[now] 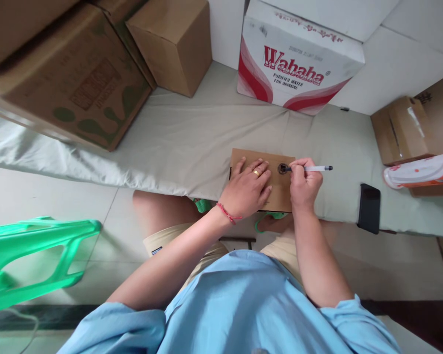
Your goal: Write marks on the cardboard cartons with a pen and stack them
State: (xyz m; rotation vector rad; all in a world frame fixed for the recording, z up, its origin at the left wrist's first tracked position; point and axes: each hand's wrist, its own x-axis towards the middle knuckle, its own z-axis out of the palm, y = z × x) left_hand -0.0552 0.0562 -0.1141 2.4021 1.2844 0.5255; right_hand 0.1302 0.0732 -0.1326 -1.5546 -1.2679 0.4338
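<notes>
A flat brown cardboard piece [280, 194], perhaps the top of a small box, lies at the front edge of the cloth-covered surface. My left hand [248, 186] rests on it with the fingers stretched out flat, a ring on one finger and a red cord at the wrist. My right hand [304, 183] grips a pen [318, 168] with a clear white barrel and dark end. The pen's tip touches a small dark round drawing [282, 168] near the cardboard's right side.
A Wahaha water carton [299, 64] stands at the back. Brown boxes [173, 44] are at the left and a taped carton [402, 130] at the right, by a white-orange package [424, 169]. A black phone [369, 208] lies near the front edge. A green stool [70, 255] stands on the floor.
</notes>
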